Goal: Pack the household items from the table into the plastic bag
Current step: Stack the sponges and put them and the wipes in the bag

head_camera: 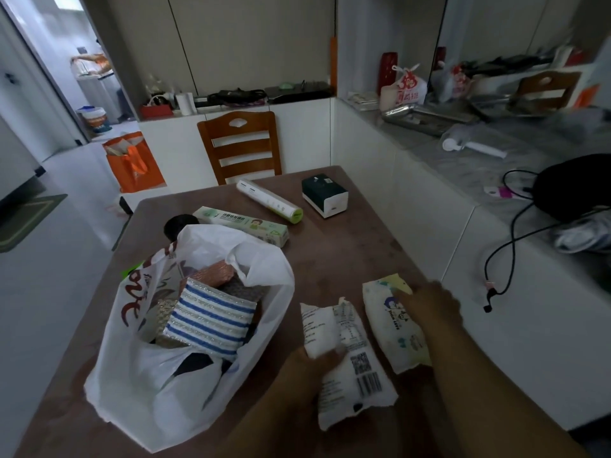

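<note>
Two tissue packs grasped beside the open bag

Left hand grips the barcoded pack; right hand grips the cartoon-printed pack; the plastic bag stands on the table.

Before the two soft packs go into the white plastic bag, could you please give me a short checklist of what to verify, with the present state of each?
1. White plastic bag mouth open, facing up: ok.
2. Room on top of the blue-striped cloth inside the bag: ok, it looks so.
3. Left hand grips the white printed soft pack with the barcode: ok.
4. Right hand has a firm hold on the white and yellow cartoon-printed pack: cannot tell, it rests on the pack's far end.
5. Path from the packs to the bag free of other items: ok.
6. Long green and white box, white roll, dark green and white box packed: not ok.
</note>
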The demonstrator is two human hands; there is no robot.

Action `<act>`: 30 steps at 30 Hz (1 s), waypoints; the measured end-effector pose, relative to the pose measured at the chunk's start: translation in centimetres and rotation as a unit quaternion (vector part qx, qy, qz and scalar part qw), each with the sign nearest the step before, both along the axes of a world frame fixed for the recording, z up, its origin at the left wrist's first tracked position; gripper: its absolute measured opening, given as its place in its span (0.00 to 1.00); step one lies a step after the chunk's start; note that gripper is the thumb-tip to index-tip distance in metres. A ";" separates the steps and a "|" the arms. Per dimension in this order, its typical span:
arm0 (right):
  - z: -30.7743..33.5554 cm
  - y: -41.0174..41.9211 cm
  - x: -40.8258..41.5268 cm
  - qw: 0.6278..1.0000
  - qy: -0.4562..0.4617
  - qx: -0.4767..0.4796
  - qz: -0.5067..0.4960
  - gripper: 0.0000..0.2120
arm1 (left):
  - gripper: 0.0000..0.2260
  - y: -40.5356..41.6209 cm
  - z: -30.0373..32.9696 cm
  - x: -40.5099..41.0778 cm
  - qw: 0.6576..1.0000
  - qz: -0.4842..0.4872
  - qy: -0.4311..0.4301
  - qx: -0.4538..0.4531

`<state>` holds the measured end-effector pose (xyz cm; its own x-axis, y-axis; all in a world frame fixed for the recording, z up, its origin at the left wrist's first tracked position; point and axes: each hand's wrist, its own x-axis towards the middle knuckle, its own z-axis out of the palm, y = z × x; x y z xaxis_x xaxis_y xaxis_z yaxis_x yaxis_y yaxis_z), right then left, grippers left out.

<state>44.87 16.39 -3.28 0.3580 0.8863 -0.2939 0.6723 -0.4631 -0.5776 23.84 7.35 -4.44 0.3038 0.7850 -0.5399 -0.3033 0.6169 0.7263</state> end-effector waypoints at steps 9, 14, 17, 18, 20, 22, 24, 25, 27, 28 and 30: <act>-5.5 -0.5 0.7 0.921 0.354 -0.103 -0.129 0.22 | 0.12 -0.6 0.8 -0.6 0.982 -0.019 0.175 0.064; -0.8 -1.5 0.7 0.913 0.378 0.012 -0.154 0.16 | 0.12 -1.7 2.8 -0.4 0.976 0.000 0.197 0.098; 4.9 -2.9 0.5 0.867 0.484 0.054 -0.105 0.12 | 0.12 -2.1 4.8 -0.7 0.973 0.046 0.199 0.106; 7.0 -3.5 0.0 0.852 0.516 0.056 -0.065 0.10 | 0.12 -1.9 5.4 -1.0 0.970 0.071 0.207 0.103; 10.1 -4.5 -2.0 0.821 0.569 0.036 0.007 0.12 | 0.14 -1.7 6.3 -1.8 0.961 0.124 0.230 0.091; 11.1 -5.0 -4.9 0.807 0.588 -0.003 0.058 0.15 | 0.16 -1.3 6.8 -3.1 0.964 0.183 0.184 0.066; 10.7 -6.0 -8.6 0.810 0.576 -0.067 0.090 0.13 | 0.20 -1.2 7.1 -4.5 0.972 0.217 0.056 0.063; 10.2 -6.4 -10.3 0.812 0.566 -0.097 0.105 0.12 | 0.23 -1.1 7.2 -5.2 0.971 0.229 -0.003 0.065; 9.4 -6.9 -13.1 0.814 0.551 -0.130 0.133 0.13 | 0.28 -1.4 7.6 -7.0 0.970 0.226 -0.052 0.074; 9.0 -7.0 -14.2 0.813 0.549 -0.133 0.141 0.13 | 0.29 -1.5 7.8 -8.2 0.972 0.216 -0.042 0.083; 8.4 -6.8 -16.1 0.810 0.556 -0.126 0.139 0.12 | 0.28 -1.7 8.5 -10.7 0.975 0.192 0.035 0.106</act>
<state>28.77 9.64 5.15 -0.4543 0.7492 -0.4820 -0.0993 -0.5803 -0.8083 13.17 5.66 4.09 -0.0671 0.9298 -0.3618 -0.4279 0.3008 0.8523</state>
